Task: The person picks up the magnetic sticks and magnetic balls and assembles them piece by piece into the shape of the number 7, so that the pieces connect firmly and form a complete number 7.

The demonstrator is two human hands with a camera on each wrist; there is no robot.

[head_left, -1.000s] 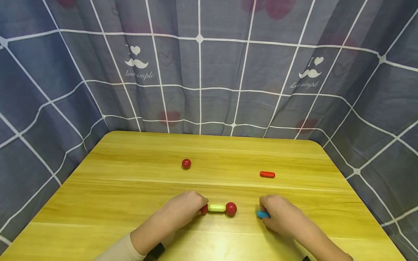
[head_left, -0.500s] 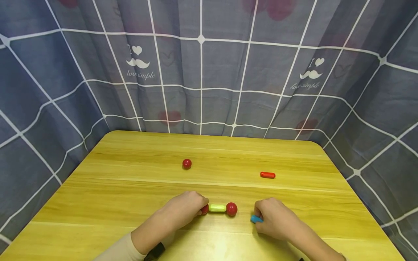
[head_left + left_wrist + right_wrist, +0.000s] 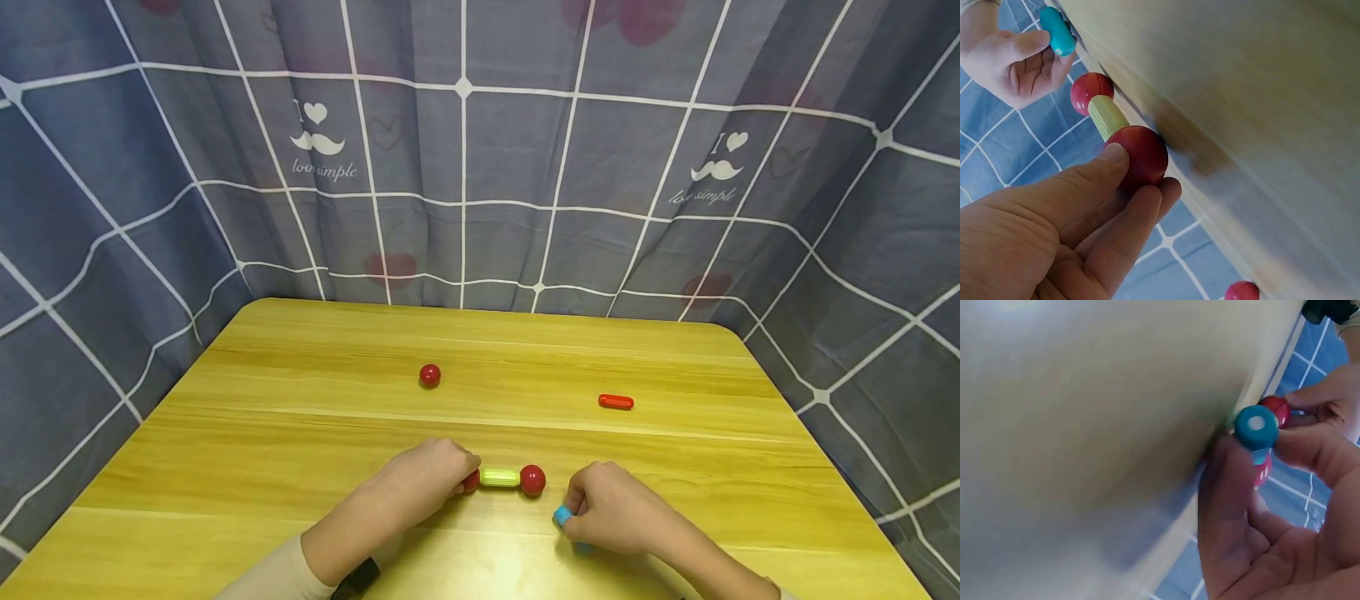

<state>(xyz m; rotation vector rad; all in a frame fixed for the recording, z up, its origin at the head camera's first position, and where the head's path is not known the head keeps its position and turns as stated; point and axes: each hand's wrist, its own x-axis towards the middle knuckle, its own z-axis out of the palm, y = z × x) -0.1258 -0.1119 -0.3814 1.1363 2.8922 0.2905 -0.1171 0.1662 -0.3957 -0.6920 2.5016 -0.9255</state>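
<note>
My left hand [image 3: 420, 483] pinches a red ball [image 3: 1146, 156] between thumb and fingers, low over the wooden table. A ribbed yellow-green rod [image 3: 499, 477] joins that ball to a second red ball [image 3: 532, 480], making a dumbbell shape that points right. To its right, my right hand [image 3: 622, 510] pinches a short blue rod [image 3: 562, 517] between thumb and fingers. The blue rod is tilted, one end toward the dumbbell, its middle covered by my thumb and fingers. In the right wrist view a pale round spot marks the blue rod's end [image 3: 1256, 424].
Farther back on the wooden table [image 3: 337, 333] lies a loose red ball [image 3: 430, 375]. A red rod [image 3: 616, 402] lies at the back right. Behind and along both sides hangs a grey-blue checked curtain [image 3: 510, 158]. A dark strap [image 3: 356, 578] shows at my left wrist.
My right hand has moved left and slightly toward me with the blue rod, which has turned to a steeper slant. My left hand and the dumbbell piece stay in place.
</note>
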